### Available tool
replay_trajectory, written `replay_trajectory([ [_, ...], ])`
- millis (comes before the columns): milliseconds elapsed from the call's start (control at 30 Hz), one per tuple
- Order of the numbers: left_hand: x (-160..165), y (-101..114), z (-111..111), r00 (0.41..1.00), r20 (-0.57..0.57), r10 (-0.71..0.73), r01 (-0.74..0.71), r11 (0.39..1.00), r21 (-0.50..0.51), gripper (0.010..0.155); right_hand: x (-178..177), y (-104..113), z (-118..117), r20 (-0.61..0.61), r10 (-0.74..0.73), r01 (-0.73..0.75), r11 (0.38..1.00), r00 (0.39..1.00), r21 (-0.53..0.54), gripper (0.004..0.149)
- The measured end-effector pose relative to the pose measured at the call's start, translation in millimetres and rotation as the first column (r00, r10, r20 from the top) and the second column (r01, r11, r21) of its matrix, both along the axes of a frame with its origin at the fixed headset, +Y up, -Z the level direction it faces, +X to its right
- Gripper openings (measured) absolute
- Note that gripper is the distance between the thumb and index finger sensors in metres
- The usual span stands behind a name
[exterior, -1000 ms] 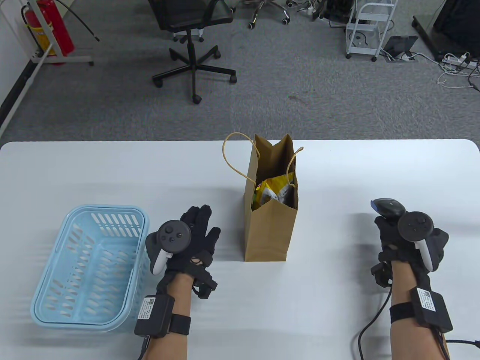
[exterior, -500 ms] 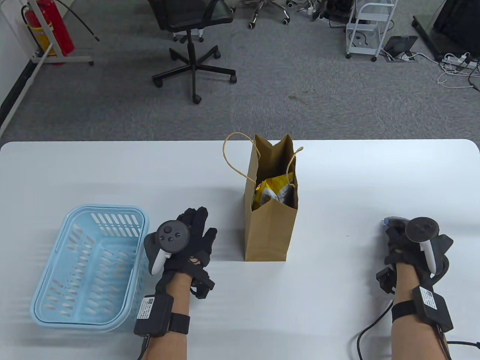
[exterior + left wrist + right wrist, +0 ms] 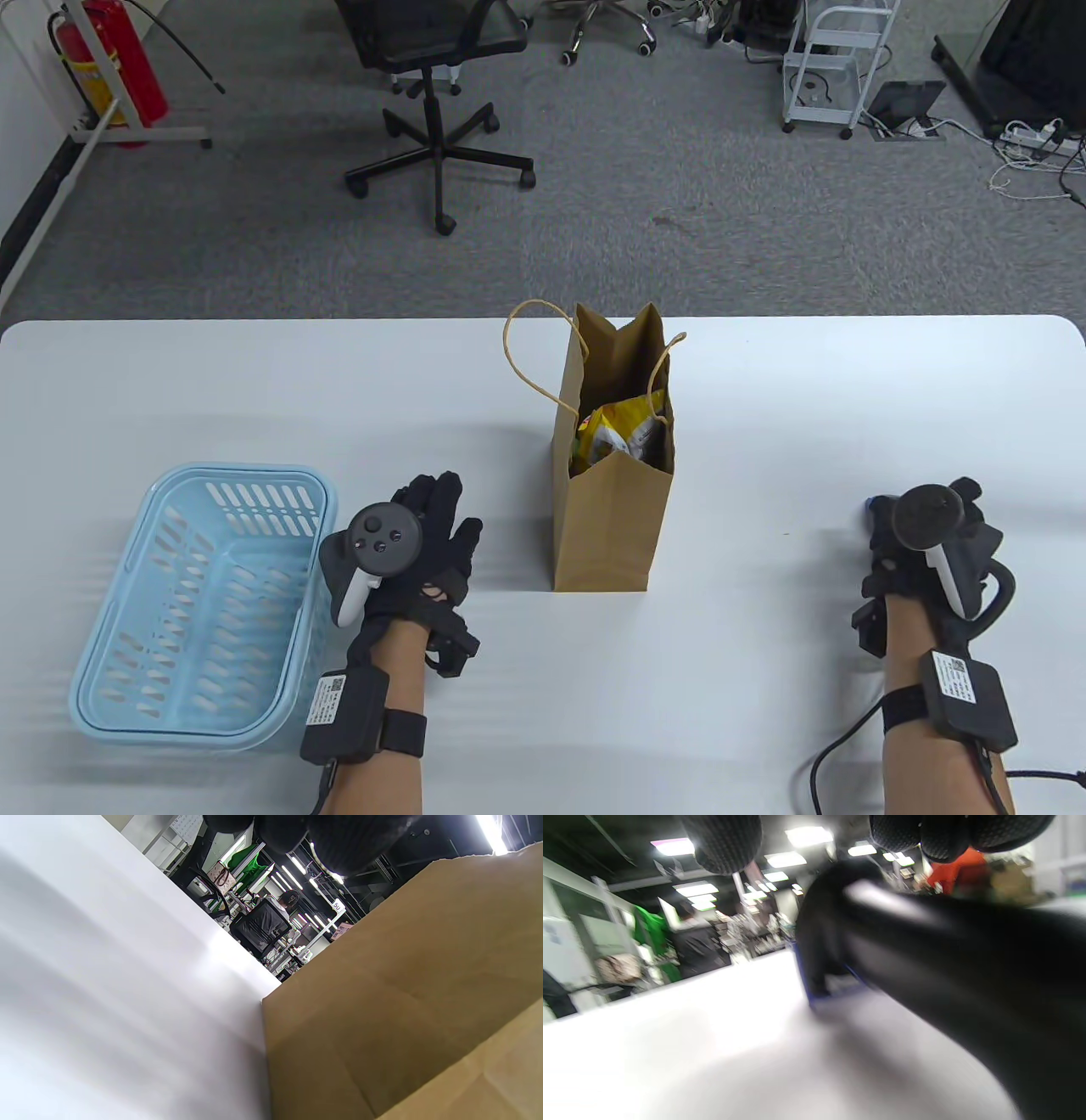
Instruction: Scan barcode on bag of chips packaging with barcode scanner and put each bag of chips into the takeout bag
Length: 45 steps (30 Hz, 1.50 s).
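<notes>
The brown paper takeout bag (image 3: 607, 526) stands upright mid-table with a yellow bag of chips (image 3: 619, 429) inside. My left hand (image 3: 437, 518) lies flat and open on the table just left of it, holding nothing; the left wrist view shows the bag's side (image 3: 403, 984) close by. At the right, the black barcode scanner (image 3: 876, 509) lies on the table, mostly hidden under my right hand (image 3: 967, 501). In the right wrist view the scanner (image 3: 925, 955) rests on the white surface and my fingertips (image 3: 941, 836) hang just above it with a gap showing.
A light blue plastic basket (image 3: 237, 471) with nothing in it sits at the left near the table's front edge. The scanner's black cable (image 3: 827, 747) runs off the front edge beside my right forearm. Beyond the table stands an office chair (image 3: 433, 51).
My right hand lowered the scanner from raised onto the table and drew slightly right; its fingers have loosened. My left hand slid a little back and left, still flat.
</notes>
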<state>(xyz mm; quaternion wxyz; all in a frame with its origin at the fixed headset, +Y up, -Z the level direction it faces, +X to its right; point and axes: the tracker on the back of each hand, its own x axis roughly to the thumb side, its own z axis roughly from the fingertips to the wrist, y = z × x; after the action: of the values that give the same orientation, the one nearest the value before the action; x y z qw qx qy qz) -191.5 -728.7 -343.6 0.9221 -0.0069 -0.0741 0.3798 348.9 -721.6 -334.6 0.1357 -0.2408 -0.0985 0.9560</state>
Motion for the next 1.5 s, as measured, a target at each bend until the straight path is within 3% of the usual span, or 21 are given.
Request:
replay_trajectory([
  [167, 4, 2, 1, 0.999, 0.027, -0.042, 0.041, 0.999, 0.016, 0.071, -61, 28, 1, -0.233, 0.105, -0.076, 0.989, 0.967, 0.13, 0.091],
  [267, 5, 1, 2, 0.997, 0.03, -0.068, 0.067, 0.998, 0.02, 0.071, -88, 32, 3, -0.332, 0.143, -0.098, 0.984, 0.932, 0.147, 0.089],
  [433, 7, -1, 1, 0.994, 0.046, -0.097, 0.097, 0.995, 0.011, 0.072, -121, 26, 5, -0.471, 0.161, -0.116, 0.985, 0.867, 0.125, 0.087],
  [633, 13, -7, 0, 0.98, 0.088, -0.177, 0.179, 0.984, -0.019, 0.075, -144, 3, 3, -0.585, 0.183, -0.201, 0.979, 0.79, 0.034, 0.085],
  [800, 18, -14, -4, 0.945, 0.155, -0.289, 0.303, 0.95, -0.076, 0.08, -146, -22, -1, -0.607, 0.217, -0.323, 0.944, 0.765, -0.07, 0.085],
  [900, 21, -19, -5, 0.926, 0.188, -0.327, 0.349, 0.932, -0.1, 0.083, -146, -29, -2, -0.621, 0.183, -0.311, 0.945, 0.762, -0.104, 0.085],
  [1267, 28, -35, -8, 0.9, 0.231, -0.37, 0.409, 0.9, -0.152, 0.086, -156, -38, 2, -0.662, 0.221, -0.368, 0.925, 0.717, -0.09, 0.085],
  [1500, 28, -37, -5, 0.897, 0.229, -0.379, 0.417, 0.897, -0.149, 0.086, -142, -38, -2, -0.623, 0.182, -0.328, 0.936, 0.761, -0.127, 0.085],
])
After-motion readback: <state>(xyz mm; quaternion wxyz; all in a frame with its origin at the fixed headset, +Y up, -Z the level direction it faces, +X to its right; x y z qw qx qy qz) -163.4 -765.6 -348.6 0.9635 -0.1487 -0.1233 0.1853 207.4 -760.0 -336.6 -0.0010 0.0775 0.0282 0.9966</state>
